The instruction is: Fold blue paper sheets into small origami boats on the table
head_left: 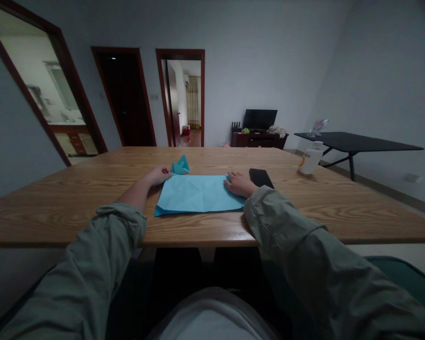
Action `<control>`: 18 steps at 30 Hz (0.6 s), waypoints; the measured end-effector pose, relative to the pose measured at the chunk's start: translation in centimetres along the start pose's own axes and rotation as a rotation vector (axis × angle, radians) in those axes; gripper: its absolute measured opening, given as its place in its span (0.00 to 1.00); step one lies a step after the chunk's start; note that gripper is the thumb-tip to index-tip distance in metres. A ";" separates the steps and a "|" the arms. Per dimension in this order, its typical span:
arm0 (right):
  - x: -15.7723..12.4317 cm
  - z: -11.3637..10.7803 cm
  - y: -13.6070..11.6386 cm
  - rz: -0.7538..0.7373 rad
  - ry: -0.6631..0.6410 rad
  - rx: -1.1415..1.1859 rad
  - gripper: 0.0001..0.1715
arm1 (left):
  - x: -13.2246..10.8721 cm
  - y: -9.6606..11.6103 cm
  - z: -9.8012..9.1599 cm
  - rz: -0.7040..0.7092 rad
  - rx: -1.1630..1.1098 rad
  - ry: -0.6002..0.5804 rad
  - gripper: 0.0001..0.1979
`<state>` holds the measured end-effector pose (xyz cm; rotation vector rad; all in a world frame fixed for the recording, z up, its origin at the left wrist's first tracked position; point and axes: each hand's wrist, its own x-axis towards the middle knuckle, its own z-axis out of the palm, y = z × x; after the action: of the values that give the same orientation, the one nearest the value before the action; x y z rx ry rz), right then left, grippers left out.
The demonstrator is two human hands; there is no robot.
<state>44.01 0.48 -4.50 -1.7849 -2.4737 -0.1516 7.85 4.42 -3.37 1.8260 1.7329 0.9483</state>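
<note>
A sheet of light blue paper lies on the wooden table in front of me, folded over with a darker blue layer showing at its lower left. Creases cross its surface. At its far left corner, the fingertips of my left hand are closed on the paper's edge. My right hand rests on the far right part of the sheet with its fingers stretched out. Just beyond my left fingertips stands a small folded blue paper piece with a pointed top.
Right of my right hand, a black phone-like slab lies on the wooden table. A white bottle stands farther right. Beyond are a black table and a low cabinet with a screen.
</note>
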 end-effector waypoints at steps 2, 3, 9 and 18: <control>0.1 0.1 0.0 -0.006 0.057 -0.004 0.34 | 0.1 -0.3 -0.1 -0.004 -0.004 -0.015 0.13; 0.1 0.1 0.0 -0.014 0.064 -0.005 0.33 | 0.2 -0.5 -0.1 -0.003 0.001 -0.018 0.13; 0.2 0.2 -0.1 -0.074 0.078 -0.010 0.28 | 0.4 -1.1 -0.4 -0.020 0.038 0.017 0.14; 0.8 0.1 0.0 -0.125 0.109 0.038 0.32 | -0.2 -0.3 -0.5 -0.048 0.127 -0.007 0.12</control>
<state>43.81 1.22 -4.55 -1.5646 -2.4933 -0.2026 7.34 4.19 -3.30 1.8542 1.8624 0.8292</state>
